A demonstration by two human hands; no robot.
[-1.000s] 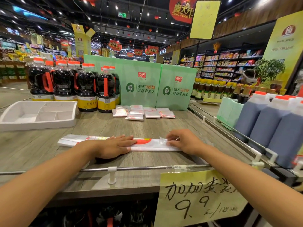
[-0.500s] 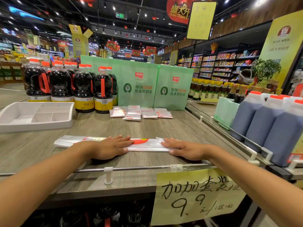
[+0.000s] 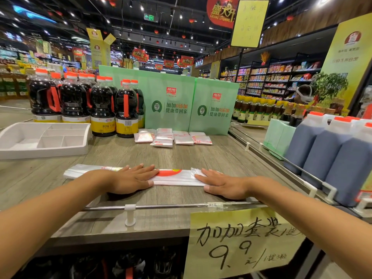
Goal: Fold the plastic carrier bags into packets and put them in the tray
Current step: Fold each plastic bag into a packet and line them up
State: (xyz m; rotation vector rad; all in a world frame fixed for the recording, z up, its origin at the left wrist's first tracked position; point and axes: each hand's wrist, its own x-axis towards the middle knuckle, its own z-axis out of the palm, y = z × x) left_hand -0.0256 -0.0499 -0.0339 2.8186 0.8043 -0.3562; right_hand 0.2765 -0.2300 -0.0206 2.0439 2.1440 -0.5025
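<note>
Left grip (image 3: 130, 179) and right grip (image 3: 221, 184) press flat, fingers straight, on the plastic carrier bag (image 3: 175, 177), a long strip near the bench (image 3: 181, 156) front edge. Probably light, limp, slippery film: pinch one end, pin the rest.

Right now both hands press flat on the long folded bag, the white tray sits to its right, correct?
No: the head view shows the white tray left of the long folded bag. The left hand and right hand do press flat on it.

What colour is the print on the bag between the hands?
Red-orange, with a small yellow spot at its top edge, on the white bag; the head view shows it.
</note>
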